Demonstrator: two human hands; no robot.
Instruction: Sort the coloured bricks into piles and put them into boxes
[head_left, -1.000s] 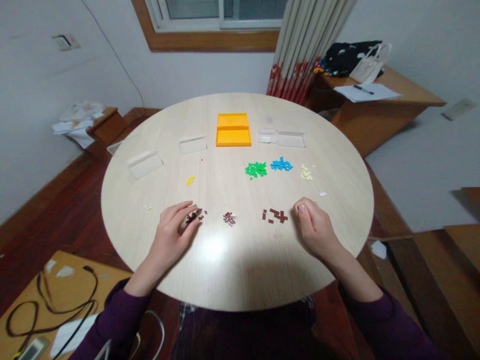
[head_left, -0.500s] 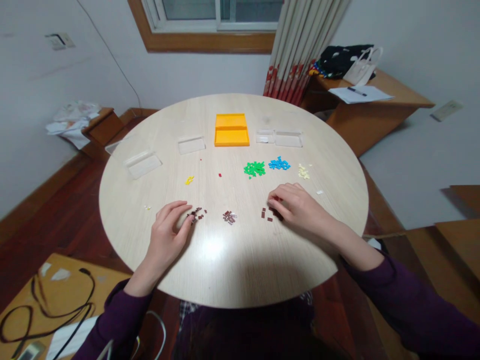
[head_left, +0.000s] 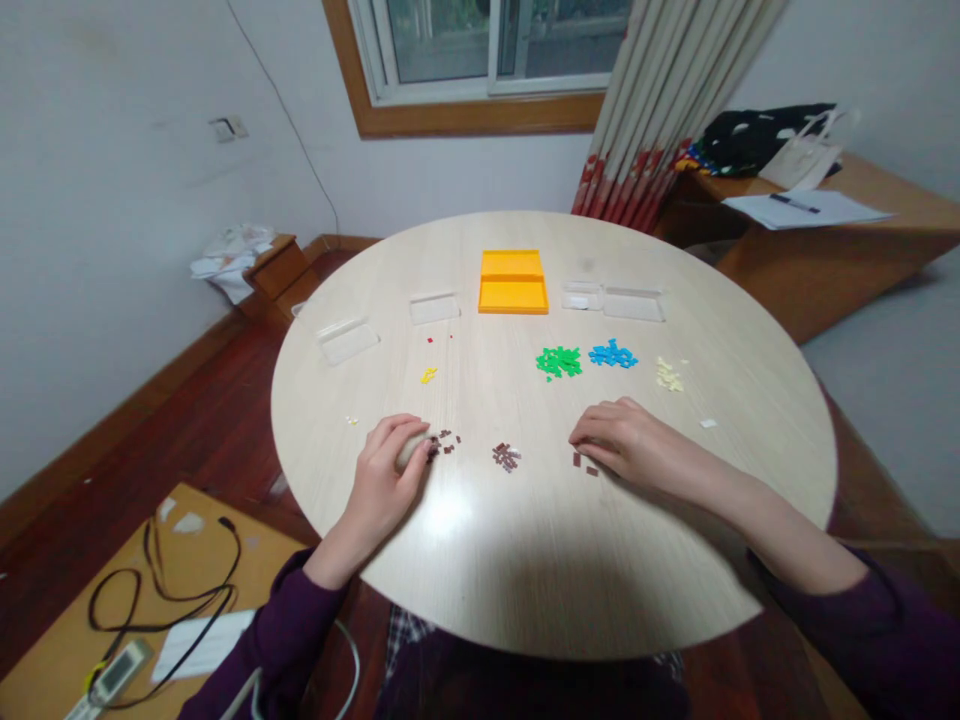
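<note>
My left hand [head_left: 388,470] rests at the left of the table, its fingers curved and the thumb apart from them. Its fingertips touch a loose group of dark brown pieces [head_left: 448,449]. To the right, my right hand [head_left: 628,442] bends over a few flat brown pieces [head_left: 592,471] with its fingertips drawn together. Whatever lies between those fingertips is hidden. Between the hands sits a small brown pile [head_left: 506,457]. Farther back are green pieces [head_left: 559,362], blue pieces [head_left: 613,355], cream pieces [head_left: 668,375], yellow pieces [head_left: 428,376] and a small red piece [head_left: 430,340].
An open orange case [head_left: 514,278] stands at the back of the round table [head_left: 495,570]. Clear plastic trays [head_left: 434,308] flank it, with another tray [head_left: 349,343] at left. A white piece [head_left: 708,424] lies beyond my right forearm. Cables [head_left: 150,600] lie on a lower surface at left.
The view has shifted, moving everything right and down. The red piece now lies farther left, behind the yellow pieces. Fewer brown pieces show beside my right hand.
</note>
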